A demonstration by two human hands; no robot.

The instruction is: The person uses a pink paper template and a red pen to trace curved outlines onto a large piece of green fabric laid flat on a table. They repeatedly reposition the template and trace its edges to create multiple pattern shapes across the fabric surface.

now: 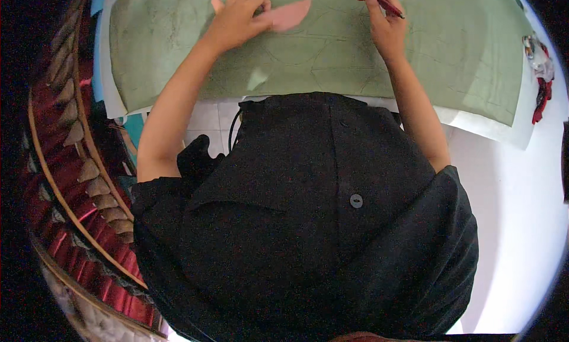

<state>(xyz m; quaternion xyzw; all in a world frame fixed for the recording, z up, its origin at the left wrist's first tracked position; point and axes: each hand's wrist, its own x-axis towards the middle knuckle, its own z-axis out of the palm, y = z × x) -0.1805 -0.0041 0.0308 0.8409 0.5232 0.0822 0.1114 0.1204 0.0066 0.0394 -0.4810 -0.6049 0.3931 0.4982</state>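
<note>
Over green sheet (462, 58): two hands (242, 17) (389, 33), one pink piece (291, 15), one pen (392, 9).

Pink curved-edged piece (291, 15) on a line-marked green sheet (462, 58), slanted dark-red pen (389, 7) to its right

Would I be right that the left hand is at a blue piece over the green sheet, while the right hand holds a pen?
Not quite: the head view shows the piece at the left hand is pink, not blue; the rest stands.
</note>
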